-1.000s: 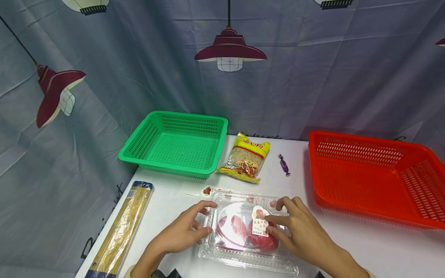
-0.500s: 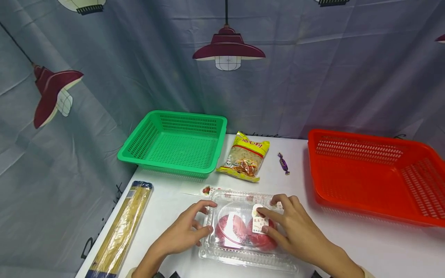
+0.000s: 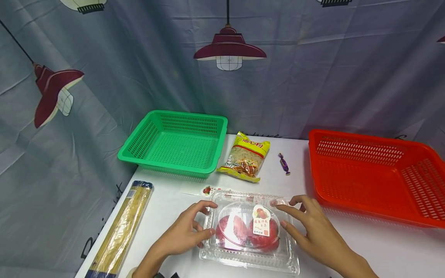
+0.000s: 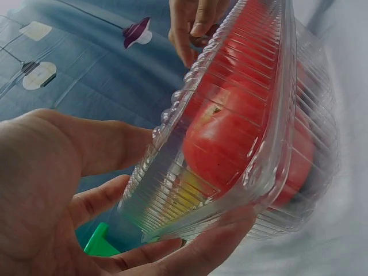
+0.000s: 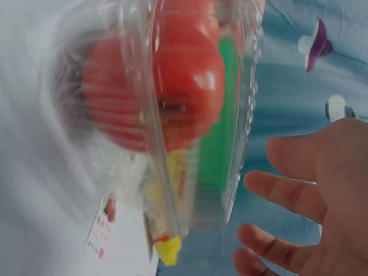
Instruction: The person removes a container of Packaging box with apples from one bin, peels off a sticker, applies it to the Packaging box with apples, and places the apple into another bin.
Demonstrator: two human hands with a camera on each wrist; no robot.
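A clear plastic box with red tomatoes inside lies at the front middle of the table. On the right part of its lid is a white label with printed fruit and characters, now uncovered. My left hand holds the box's left side, fingers and thumb spread along its edge; the left wrist view shows the fingertips on the ribbed plastic wall. My right hand hovers at the lid's right edge, fingers loosely bent and apart, with nothing in them. In the right wrist view its fingers stand off the box.
Behind the box lies a label sheet, partly covered. A green basket, a yellow pasta bag and a purple candy are farther back. A red basket stands right, a long spaghetti pack left.
My right hand first shifts its fingertips over the label, then moves right, off it, leaving the label on the lid. My left hand stays at the box's left side.
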